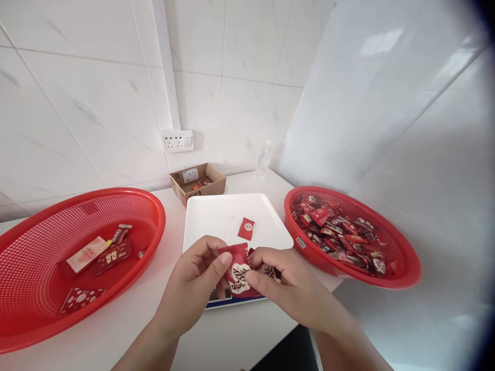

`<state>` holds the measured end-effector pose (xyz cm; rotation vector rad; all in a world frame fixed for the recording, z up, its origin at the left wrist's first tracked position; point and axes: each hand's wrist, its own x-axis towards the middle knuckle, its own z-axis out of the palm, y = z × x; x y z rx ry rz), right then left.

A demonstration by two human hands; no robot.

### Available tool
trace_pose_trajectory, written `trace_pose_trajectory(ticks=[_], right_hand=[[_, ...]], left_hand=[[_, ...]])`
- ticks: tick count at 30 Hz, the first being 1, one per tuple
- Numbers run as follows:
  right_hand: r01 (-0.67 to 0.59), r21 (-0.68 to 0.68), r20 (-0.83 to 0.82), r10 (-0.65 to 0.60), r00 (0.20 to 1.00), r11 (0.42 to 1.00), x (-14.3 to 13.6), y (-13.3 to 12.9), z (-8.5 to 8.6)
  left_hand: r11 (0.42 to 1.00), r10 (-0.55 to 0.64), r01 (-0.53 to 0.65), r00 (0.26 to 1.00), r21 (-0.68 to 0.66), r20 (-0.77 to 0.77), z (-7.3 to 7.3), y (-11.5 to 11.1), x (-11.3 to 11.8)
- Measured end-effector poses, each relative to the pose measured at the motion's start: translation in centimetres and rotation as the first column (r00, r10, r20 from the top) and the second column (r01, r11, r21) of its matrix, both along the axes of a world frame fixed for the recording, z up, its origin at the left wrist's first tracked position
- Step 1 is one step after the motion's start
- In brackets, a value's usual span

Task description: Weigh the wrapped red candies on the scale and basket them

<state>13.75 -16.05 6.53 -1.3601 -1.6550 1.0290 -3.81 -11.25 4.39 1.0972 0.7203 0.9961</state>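
Over the white tray (pixel 211 221), at six o'clock, left hand (pixel 191 281) and right hand (pixel 292 281) are pinching red packets (pixel 237 278), probably for steadiness.

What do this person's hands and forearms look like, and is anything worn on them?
The left hand and right hand are bare, without gloves; no rings show on the visible fingers. No sleeve, watch or bracelet shows on either forearm.

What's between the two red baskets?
In the head view, a white tray with one small red packet on it; the left hand and right hand hold red wrapping over the tray's near edge.
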Motion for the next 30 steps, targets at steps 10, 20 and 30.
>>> trace_pose_trajectory(ticks=[10,20,30], right_hand=[[0.065,0.022,-0.200,-0.060,0.978,0.998,0.3,-1.7,0.3],[0.052,0.010,-0.226,-0.049,0.973,0.999,0.3,-1.8,0.5],[0.200,-0.040,-0.445,-0.197,0.874,0.979,0.4,-1.7,0.0]], left_hand=[[0.981,-0.115,0.133,0.985,-0.138,0.131,1.2,-1.4,-0.5],[0.970,-0.171,0.186,0.979,-0.154,0.108,1.5,-1.5,-0.7],[0.968,0.147,-0.086,0.954,0.234,-0.260,-0.2,1.8,-1.5]])
